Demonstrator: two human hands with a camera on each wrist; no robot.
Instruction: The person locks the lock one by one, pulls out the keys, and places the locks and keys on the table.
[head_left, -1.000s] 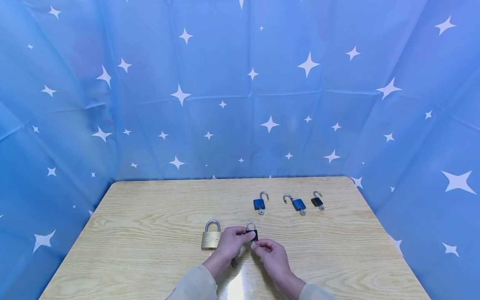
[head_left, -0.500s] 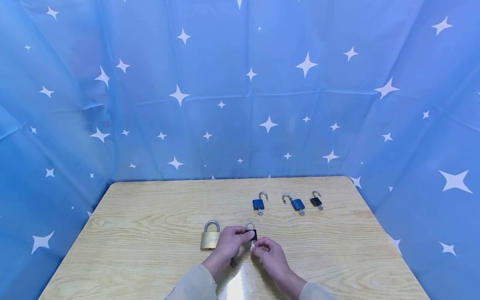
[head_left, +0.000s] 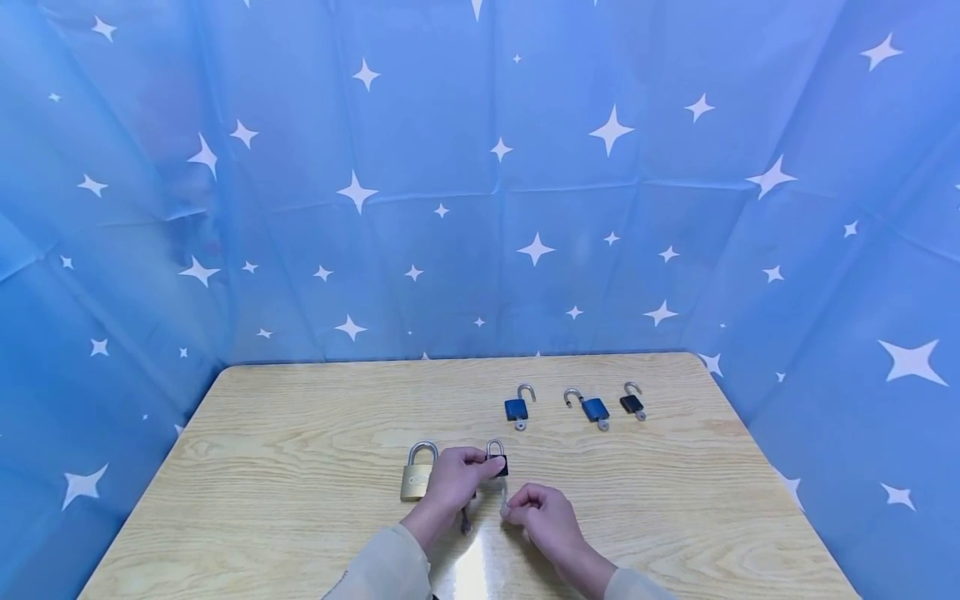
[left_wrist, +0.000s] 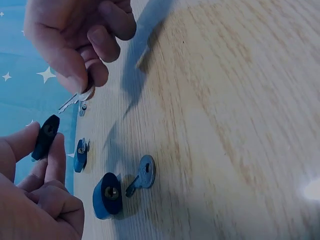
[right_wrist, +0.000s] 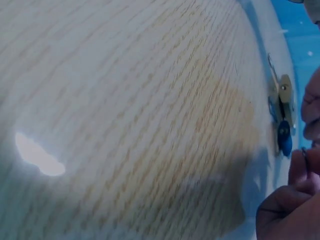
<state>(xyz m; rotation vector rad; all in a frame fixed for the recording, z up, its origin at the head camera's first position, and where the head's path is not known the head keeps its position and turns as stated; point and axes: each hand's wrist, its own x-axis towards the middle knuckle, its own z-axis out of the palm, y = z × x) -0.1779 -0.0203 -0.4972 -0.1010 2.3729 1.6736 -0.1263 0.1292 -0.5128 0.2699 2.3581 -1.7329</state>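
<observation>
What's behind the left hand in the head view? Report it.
The gold padlock and a key show past the left hand, which covers the gold one's right edge and most of a blue padlock.

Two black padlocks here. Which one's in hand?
The front black padlock, pinched by the left hand. The other black padlock lies open, rightmost in the back row, with neither hand on it.
</observation>
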